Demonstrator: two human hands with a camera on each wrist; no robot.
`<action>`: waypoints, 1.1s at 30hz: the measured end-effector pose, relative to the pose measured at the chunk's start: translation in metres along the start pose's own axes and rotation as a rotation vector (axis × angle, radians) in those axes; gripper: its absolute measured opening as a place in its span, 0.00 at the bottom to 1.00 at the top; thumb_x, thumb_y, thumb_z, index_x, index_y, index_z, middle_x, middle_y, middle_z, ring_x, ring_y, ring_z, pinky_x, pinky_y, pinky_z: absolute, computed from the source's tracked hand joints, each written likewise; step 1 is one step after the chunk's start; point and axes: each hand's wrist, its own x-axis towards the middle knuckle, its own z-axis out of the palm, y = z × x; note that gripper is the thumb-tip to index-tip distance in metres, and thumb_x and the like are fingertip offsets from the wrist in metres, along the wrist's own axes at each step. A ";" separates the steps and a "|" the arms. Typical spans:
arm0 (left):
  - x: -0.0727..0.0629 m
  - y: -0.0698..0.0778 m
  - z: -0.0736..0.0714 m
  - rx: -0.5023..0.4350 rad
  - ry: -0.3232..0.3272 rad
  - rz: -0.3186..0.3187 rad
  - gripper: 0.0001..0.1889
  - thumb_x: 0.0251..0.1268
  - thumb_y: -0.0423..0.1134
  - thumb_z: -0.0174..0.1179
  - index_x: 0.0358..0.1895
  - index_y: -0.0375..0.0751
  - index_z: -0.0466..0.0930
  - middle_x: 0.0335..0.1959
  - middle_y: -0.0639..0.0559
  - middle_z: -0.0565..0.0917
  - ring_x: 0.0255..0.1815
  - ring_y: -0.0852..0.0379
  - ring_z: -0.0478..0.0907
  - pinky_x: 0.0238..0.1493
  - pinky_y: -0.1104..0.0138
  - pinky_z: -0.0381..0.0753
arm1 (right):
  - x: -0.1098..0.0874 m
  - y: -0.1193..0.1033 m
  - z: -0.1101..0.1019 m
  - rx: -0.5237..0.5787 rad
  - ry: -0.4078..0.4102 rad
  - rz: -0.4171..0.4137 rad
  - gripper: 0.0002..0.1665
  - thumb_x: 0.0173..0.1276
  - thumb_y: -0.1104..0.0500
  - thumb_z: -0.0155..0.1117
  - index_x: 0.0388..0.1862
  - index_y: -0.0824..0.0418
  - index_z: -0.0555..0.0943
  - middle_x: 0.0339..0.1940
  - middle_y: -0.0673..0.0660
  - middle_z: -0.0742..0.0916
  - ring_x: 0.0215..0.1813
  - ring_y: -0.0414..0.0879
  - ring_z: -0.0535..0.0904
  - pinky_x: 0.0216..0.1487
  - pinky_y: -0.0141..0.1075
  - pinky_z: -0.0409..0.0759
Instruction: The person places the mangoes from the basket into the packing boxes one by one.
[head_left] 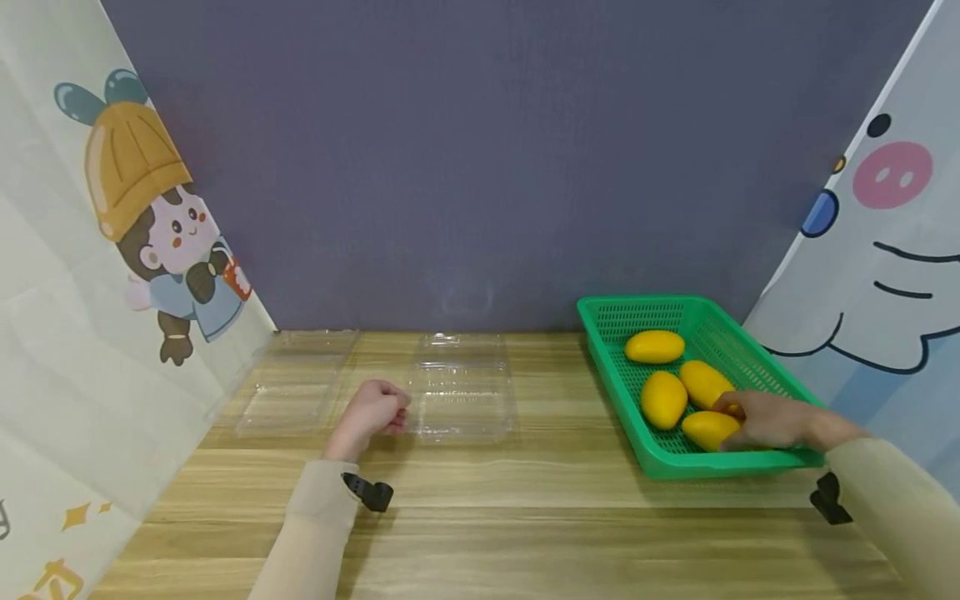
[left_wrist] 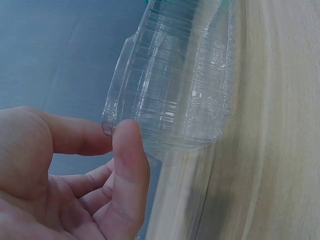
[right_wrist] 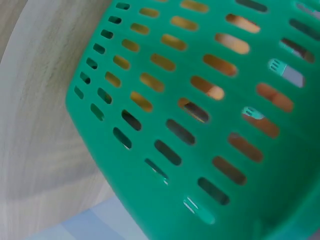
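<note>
In the head view my left hand (head_left: 372, 408) is at the left edge of a clear plastic clamshell box (head_left: 461, 412), which stands with its lid raised. The left wrist view shows thumb and forefinger pinching the rim of that box (left_wrist: 170, 95). My right hand (head_left: 772, 419) reaches over the near right side of a green plastic basket (head_left: 618, 400), its fingers and thumb around the right end of the nearest yellow mango (head_left: 708, 429). Several mangoes lie in the basket. The basket's slotted wall (right_wrist: 165, 145) hides most of that hand in the right wrist view.
Another clear plastic box (head_left: 288, 408) lies open at the left on the wooden table (head_left: 480, 517). A dark grey panel (head_left: 465, 167) rises behind the table. Printed cloths hang on the left (head_left: 60, 275) and right (head_left: 885, 292) sides.
</note>
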 end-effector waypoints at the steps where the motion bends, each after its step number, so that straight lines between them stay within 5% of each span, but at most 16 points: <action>1: 0.000 0.000 0.000 0.000 -0.001 0.000 0.12 0.72 0.29 0.54 0.51 0.22 0.78 0.33 0.36 0.82 0.28 0.51 0.80 0.33 0.61 0.88 | 0.000 0.000 0.000 0.005 0.002 -0.001 0.38 0.64 0.50 0.74 0.62 0.73 0.73 0.55 0.74 0.81 0.55 0.66 0.78 0.50 0.59 0.81; 8: 0.001 0.000 0.000 0.006 -0.003 -0.008 0.12 0.72 0.29 0.54 0.51 0.22 0.78 0.33 0.36 0.82 0.28 0.51 0.81 0.33 0.62 0.88 | 0.000 0.003 0.004 -0.010 0.030 0.007 0.38 0.60 0.47 0.75 0.62 0.69 0.75 0.54 0.65 0.83 0.51 0.57 0.79 0.48 0.54 0.81; 26: 0.004 0.000 0.000 0.008 -0.008 -0.019 0.11 0.74 0.31 0.54 0.51 0.24 0.77 0.34 0.35 0.82 0.28 0.51 0.81 0.32 0.61 0.88 | -0.005 -0.005 -0.004 0.075 0.193 -0.053 0.42 0.70 0.47 0.66 0.71 0.72 0.66 0.58 0.71 0.80 0.55 0.62 0.78 0.45 0.47 0.81; 33: 0.004 0.000 0.001 0.006 -0.005 -0.018 0.12 0.74 0.31 0.54 0.51 0.24 0.77 0.35 0.35 0.82 0.28 0.52 0.80 0.32 0.61 0.88 | -0.010 -0.013 -0.007 0.260 0.204 -0.050 0.41 0.75 0.48 0.63 0.74 0.71 0.60 0.63 0.74 0.75 0.56 0.59 0.79 0.40 0.42 0.85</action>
